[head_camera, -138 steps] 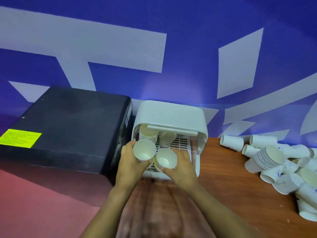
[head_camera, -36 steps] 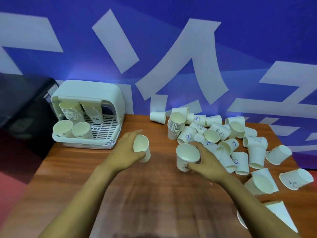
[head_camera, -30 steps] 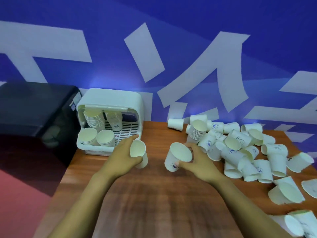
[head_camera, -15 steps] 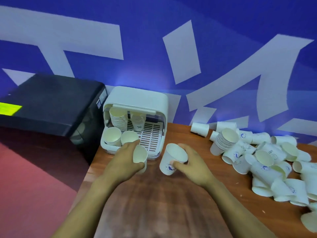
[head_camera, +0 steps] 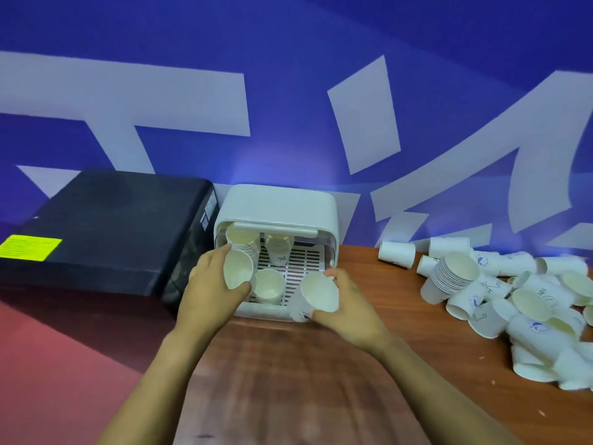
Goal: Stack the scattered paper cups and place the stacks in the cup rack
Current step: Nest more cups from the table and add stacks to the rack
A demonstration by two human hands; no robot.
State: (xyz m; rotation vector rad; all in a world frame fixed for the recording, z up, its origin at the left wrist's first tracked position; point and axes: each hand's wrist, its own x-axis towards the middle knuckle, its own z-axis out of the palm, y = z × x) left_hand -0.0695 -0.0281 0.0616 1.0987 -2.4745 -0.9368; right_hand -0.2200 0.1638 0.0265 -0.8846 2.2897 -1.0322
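Your left hand (head_camera: 211,290) grips a paper cup (head_camera: 238,273) at the cup rack's (head_camera: 276,203) open front, its mouth facing you. Your right hand (head_camera: 348,311) holds a second cup (head_camera: 317,295) just beside the rack's right front corner. Inside the rack sit more cups and stacks. The scattered cups (head_camera: 513,293) lie well to the right on the tabletop (head_camera: 401,316)

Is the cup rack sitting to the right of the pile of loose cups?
No, the cup rack stands left of the loose cups, next to the black box.
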